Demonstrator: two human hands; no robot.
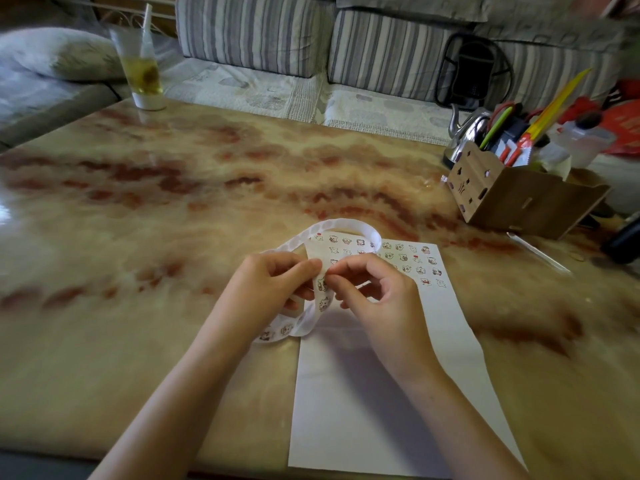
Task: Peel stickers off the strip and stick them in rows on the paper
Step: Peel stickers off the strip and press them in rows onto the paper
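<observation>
- While our left hand (273, 289) grips the sticker strip (322, 303) with curled fingers, our right hand (381, 299) pinches it, thumb against forefinger.
- On the paper (363, 410) sit sticker rows (403, 258).

Bare left forearm (173, 386), bare right forearm (446, 403)

The worktop (173, 209) looks like polished stone, glossy and smooth, veined cream and rust-red. The paper (363, 410) on it is matt white and flat. The strip (311, 318) looks like thin, slightly shiny white backing paper with printed stickers. The box (512, 199) is matt brown cardboard or thin wood. The kettle (465, 133) is mirror-bright metal. The cup (140, 64) is clear plastic. The sofa (256, 32) is striped woven cloth.
</observation>
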